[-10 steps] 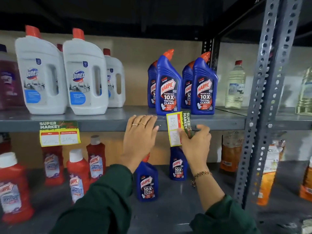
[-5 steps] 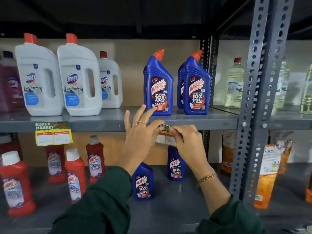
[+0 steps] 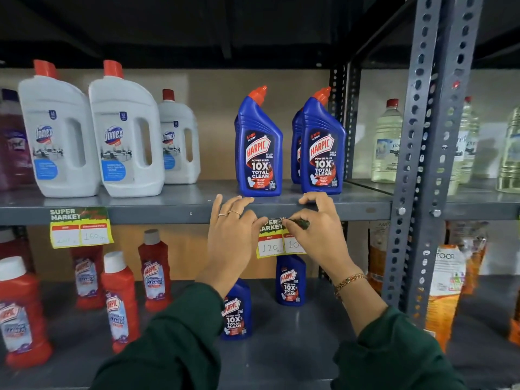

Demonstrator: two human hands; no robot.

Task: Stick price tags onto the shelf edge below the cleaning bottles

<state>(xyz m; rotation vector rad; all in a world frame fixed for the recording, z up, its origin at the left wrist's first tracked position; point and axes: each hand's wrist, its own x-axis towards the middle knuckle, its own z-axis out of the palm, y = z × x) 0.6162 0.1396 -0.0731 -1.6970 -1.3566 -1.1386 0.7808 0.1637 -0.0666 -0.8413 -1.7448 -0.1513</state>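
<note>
Left grip [image 3: 230, 235]: my fingers pinched on the price tag's [image 3: 271, 244] left top corner.
Right grip [image 3: 315, 229]: pinched on its top edge.
Tag: against the shelf edge [image 3: 168, 213], hanging below my grips.
Blue bottles [image 3: 260, 147]: just above.

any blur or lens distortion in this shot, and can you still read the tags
Head view: wide-angle bending bows the grey perforated metal upright and the frame edges look soft. The yellow price tag under both hands reads 120 clearly; its right box is covered by the right hand. The yellow tag below the white bottles shows 160, its left box too faint.
</note>
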